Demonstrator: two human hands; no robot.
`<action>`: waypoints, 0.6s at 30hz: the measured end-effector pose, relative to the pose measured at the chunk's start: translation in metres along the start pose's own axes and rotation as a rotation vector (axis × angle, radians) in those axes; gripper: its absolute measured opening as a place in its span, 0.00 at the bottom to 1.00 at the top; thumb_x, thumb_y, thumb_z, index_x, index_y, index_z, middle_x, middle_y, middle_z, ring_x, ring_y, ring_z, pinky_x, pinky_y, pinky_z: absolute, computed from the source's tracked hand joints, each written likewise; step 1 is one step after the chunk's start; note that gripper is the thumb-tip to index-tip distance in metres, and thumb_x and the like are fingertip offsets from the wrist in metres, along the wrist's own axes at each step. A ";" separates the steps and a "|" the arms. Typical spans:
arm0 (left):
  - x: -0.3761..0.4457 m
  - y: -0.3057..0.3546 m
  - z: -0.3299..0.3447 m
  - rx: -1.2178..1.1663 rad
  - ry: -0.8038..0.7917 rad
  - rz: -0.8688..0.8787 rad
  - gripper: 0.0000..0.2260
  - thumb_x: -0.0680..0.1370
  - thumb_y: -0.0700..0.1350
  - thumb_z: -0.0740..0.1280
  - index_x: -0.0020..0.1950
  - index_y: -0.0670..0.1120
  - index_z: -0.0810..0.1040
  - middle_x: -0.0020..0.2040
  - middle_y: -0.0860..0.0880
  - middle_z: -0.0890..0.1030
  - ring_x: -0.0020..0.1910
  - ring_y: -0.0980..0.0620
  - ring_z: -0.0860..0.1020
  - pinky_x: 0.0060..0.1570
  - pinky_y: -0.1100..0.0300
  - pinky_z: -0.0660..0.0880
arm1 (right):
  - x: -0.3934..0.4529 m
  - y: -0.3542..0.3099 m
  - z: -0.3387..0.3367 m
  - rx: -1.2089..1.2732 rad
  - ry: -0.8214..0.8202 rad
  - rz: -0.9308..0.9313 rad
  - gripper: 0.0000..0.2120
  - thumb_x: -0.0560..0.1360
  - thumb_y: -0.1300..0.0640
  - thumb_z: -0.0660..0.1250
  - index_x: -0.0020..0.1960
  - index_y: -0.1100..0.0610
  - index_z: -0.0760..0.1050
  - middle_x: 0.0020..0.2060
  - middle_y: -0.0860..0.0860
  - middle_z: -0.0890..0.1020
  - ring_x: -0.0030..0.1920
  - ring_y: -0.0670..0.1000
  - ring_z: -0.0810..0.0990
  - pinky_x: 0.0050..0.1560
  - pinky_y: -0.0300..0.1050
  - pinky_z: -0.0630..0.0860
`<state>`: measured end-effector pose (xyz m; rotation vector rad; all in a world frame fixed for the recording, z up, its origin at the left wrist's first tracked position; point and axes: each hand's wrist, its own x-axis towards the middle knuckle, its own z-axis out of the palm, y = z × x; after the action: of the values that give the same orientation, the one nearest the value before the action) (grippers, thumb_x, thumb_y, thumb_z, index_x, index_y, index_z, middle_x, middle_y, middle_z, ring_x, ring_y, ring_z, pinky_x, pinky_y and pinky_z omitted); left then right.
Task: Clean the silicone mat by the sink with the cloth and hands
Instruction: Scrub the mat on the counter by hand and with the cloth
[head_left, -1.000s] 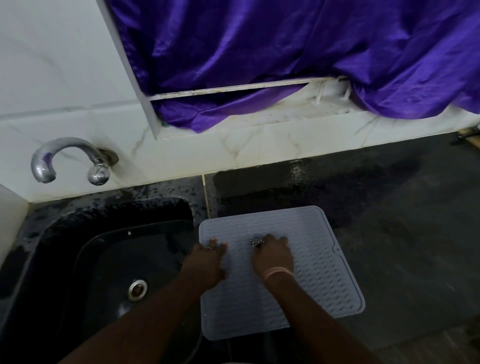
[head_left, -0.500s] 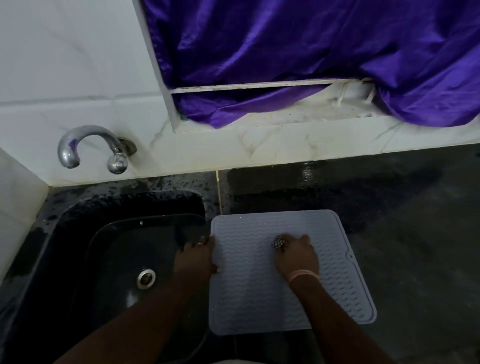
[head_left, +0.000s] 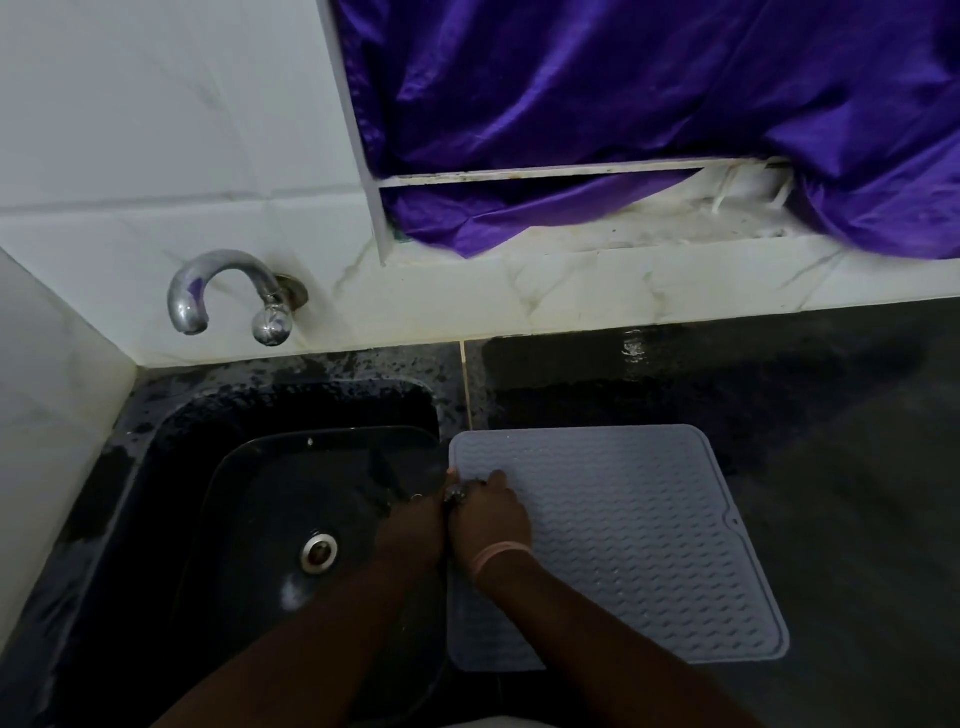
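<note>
My right hand (head_left: 488, 525) is pressing flat, fingers spread, on the left edge of the grey silicone mat (head_left: 623, 545) at lower centre; my left hand (head_left: 415, 525) is curling at that edge, grip unclear. Left of it the black sink (head_left: 171, 467) is sitting wet, the tap (head_left: 218, 291) above, a purple curtain (head_left: 623, 104) hanging at top. No writing is showing.

Mat (head_left: 649, 545) on counter (head_left: 831, 493) just R of both hands (head_left: 467, 519) at its L edge, sink (head_left: 260, 519) to their L, tap (head_left: 228, 291) behind-L.
</note>
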<state>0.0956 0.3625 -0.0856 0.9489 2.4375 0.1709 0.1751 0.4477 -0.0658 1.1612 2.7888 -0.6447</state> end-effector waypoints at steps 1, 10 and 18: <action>0.000 -0.002 -0.002 -0.051 -0.021 0.004 0.20 0.82 0.50 0.61 0.75 0.54 0.68 0.65 0.46 0.79 0.61 0.46 0.79 0.61 0.51 0.75 | 0.002 -0.004 0.000 0.050 -0.010 -0.001 0.20 0.82 0.47 0.53 0.57 0.58 0.78 0.59 0.57 0.76 0.50 0.55 0.79 0.56 0.48 0.76; -0.003 -0.012 -0.004 -0.205 -0.034 0.056 0.34 0.79 0.56 0.64 0.81 0.60 0.50 0.72 0.48 0.74 0.66 0.48 0.76 0.67 0.54 0.71 | 0.002 0.015 0.002 0.169 -0.189 -0.150 0.15 0.73 0.43 0.60 0.56 0.46 0.77 0.55 0.55 0.77 0.49 0.53 0.77 0.57 0.49 0.76; -0.011 0.021 -0.010 0.221 0.046 -0.088 0.33 0.81 0.53 0.57 0.81 0.58 0.42 0.64 0.45 0.79 0.59 0.42 0.79 0.58 0.46 0.76 | -0.016 0.029 -0.006 -0.129 -0.096 -0.155 0.19 0.74 0.45 0.63 0.63 0.51 0.72 0.60 0.58 0.73 0.50 0.58 0.78 0.51 0.52 0.77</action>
<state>0.1096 0.3715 -0.0665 0.9370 2.5741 -0.1114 0.2066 0.4577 -0.0677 0.8752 2.8098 -0.5075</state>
